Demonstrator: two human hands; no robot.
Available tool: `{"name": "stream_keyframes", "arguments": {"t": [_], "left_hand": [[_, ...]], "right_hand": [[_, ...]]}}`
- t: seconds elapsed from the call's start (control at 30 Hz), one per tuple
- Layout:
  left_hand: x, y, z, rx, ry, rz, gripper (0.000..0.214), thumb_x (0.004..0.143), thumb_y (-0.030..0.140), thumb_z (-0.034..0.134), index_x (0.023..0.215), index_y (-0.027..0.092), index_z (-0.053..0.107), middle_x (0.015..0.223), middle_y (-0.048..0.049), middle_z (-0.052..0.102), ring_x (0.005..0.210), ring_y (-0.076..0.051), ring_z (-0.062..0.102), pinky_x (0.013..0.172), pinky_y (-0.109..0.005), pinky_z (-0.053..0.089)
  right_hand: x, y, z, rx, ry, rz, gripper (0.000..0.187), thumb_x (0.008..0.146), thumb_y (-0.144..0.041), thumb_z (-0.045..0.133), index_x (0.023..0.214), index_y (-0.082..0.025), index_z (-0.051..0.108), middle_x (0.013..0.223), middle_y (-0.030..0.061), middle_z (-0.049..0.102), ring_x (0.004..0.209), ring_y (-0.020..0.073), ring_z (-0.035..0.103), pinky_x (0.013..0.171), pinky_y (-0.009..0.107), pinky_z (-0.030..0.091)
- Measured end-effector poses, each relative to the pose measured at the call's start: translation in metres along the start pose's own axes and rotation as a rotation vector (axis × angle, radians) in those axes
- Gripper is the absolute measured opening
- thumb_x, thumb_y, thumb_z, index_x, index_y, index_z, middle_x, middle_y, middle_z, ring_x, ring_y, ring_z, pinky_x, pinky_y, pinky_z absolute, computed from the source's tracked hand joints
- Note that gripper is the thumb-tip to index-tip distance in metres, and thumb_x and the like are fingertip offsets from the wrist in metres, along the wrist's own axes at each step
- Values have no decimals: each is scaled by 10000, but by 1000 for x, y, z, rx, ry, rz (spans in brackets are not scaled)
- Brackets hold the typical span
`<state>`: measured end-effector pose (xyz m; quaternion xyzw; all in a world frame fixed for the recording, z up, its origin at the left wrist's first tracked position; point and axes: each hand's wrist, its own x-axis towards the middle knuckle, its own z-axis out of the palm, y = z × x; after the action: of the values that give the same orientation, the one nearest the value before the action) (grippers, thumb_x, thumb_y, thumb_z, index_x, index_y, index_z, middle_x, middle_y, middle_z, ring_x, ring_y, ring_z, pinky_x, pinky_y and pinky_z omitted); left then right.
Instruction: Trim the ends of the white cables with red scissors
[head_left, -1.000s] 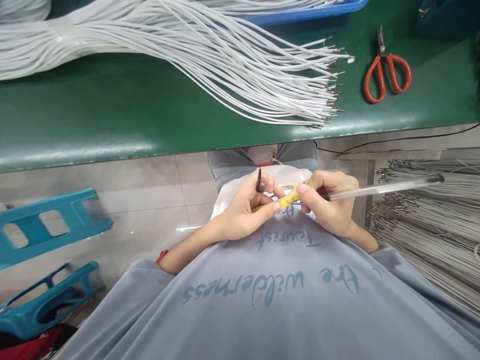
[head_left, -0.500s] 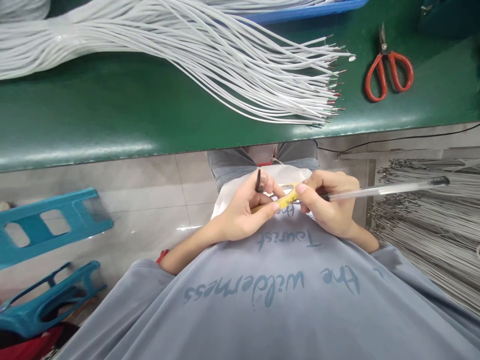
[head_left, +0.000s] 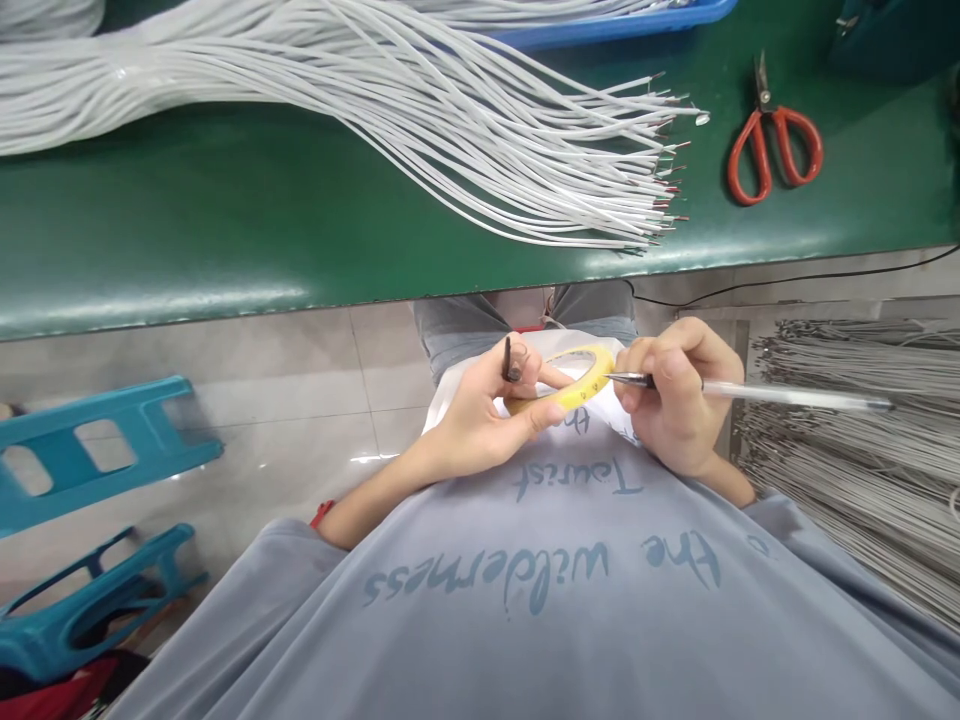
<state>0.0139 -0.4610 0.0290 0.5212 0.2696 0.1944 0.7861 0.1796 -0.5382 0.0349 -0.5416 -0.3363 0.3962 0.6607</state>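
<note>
Over my lap, my left hand [head_left: 491,405] grips a roll of yellow tape [head_left: 598,377], thumb on the near side and a finger through the ring. A black pen cap [head_left: 508,360] sticks up between fingers of the same hand. In my right hand [head_left: 679,395] is a pen [head_left: 795,396] with a clear barrel. Its tip points left and meets the outer edge of the tape roll, where small dark marks show. Whether the tip presses on the tape, I cannot tell.
On the green table [head_left: 187,230] lies a bundle of white wires [head_left: 450,130] with stripped ends. Red-handled scissors [head_left: 772,150] rest to its right, a blue tray [head_left: 615,25] behind. Blue plastic stools [head_left: 105,450] stand at left on the floor; more wires [head_left: 855,430] are stacked at right.
My right hand has shifted right, off the tape roll, and grips the pen differently, its tip now at the roll's edge. More of the tape ring shows. My left hand barely moved.
</note>
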Motion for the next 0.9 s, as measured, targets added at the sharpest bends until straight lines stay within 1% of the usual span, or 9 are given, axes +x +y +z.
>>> {"name": "stream_keyframes", "arguments": {"t": [0.07, 0.13, 0.23, 0.33, 0.5, 0.67, 0.8, 0.9], "left_hand": [[1, 1, -1, -5, -10, 7, 407, 873, 354, 667, 792, 214, 295, 866, 19, 649, 469, -13, 431, 445, -174, 382], [0, 1, -2, -18, -26, -15, 375, 899, 351, 633, 796, 210, 301, 913, 7, 652, 462, -4, 377, 444, -185, 361], [-1, 1, -4, -40, -45, -25, 320, 918, 332, 599, 816, 208, 322, 940, -1, 631, 466, -6, 363, 434, -195, 339], [-3, 1, -5, -35, -67, -27, 285, 921, 304, 586, 839, 211, 329, 955, -1, 623, 470, -7, 367, 423, -189, 317], [-3, -1, -3, 26, -86, -21, 263, 927, 298, 583, 864, 215, 342, 962, -3, 642, 484, -14, 405, 442, -177, 343], [-3, 1, 0, 68, -70, -6, 262, 929, 304, 580, 860, 212, 344, 995, -18, 665, 531, -29, 466, 465, -172, 370], [-3, 1, 0, 98, -48, -23, 264, 921, 349, 592, 875, 217, 368, 969, -24, 650, 626, -73, 580, 466, -178, 386], [-3, 1, 0, 132, -28, -44, 278, 903, 390, 610, 873, 219, 393, 954, -30, 636, 723, -120, 640, 470, -188, 397]], "right_hand": [[1, -2, 1, -6, -38, -61, 275, 903, -380, 631, 709, -221, 518, 504, -63, 499, 398, 83, 453, 418, 242, 388], [3, -6, 3, -42, -68, -75, 267, 862, -355, 680, 702, -223, 511, 520, -54, 525, 424, 91, 474, 437, 251, 412], [4, -13, 7, -115, -52, -35, 320, 835, -333, 700, 647, -225, 465, 487, -60, 497, 397, 90, 452, 410, 254, 395], [4, -18, 9, -204, -38, 4, 396, 860, -393, 667, 600, -229, 418, 436, -64, 469, 336, 81, 404, 356, 249, 361], [3, -21, 9, -340, -53, 14, 371, 884, -332, 644, 588, -221, 450, 453, -51, 539, 354, 80, 452, 363, 237, 357], [3, -19, 8, -372, -70, -4, 396, 893, -343, 629, 579, -219, 421, 436, -53, 503, 358, 81, 428, 376, 247, 339], [3, -18, 8, -393, -71, 4, 402, 888, -362, 630, 572, -226, 421, 440, -46, 497, 373, 94, 435, 385, 266, 354], [4, -18, 8, -396, -80, 22, 388, 888, -334, 628, 570, -231, 430, 440, -45, 493, 374, 100, 439, 381, 275, 350]]}}
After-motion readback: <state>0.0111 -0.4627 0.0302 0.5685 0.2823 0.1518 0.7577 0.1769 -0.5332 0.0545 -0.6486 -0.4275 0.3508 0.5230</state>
